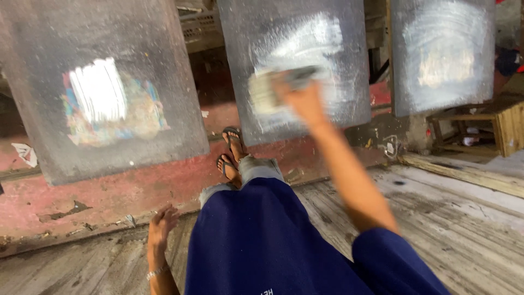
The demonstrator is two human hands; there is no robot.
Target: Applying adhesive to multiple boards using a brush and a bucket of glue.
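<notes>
Right hand (pixel 305 101) is gripping a blurry grey scrubbing pad (pixel 273 87) on the half-whitened middle grey metal sheet (pixel 295 65), left hand (pixel 161 224) resting open on the worn wooden floor (pixel 464 218), left-side sheet (pixel 103 87) looks unscrubbed.

The three upright grey metal sheets, left (pixel 103 93), middle (pixel 297 65) and right (pixel 442 52), look dull and scuffed, each with a brighter rubbed patch; the left one bears remnants of a torn coloured paper label (pixel 112 112). The weathered grey wooden plank floor (pixel 458 218) is rough and matt. The red painted ledge (pixel 82 191) is chipped and flaking.
</notes>
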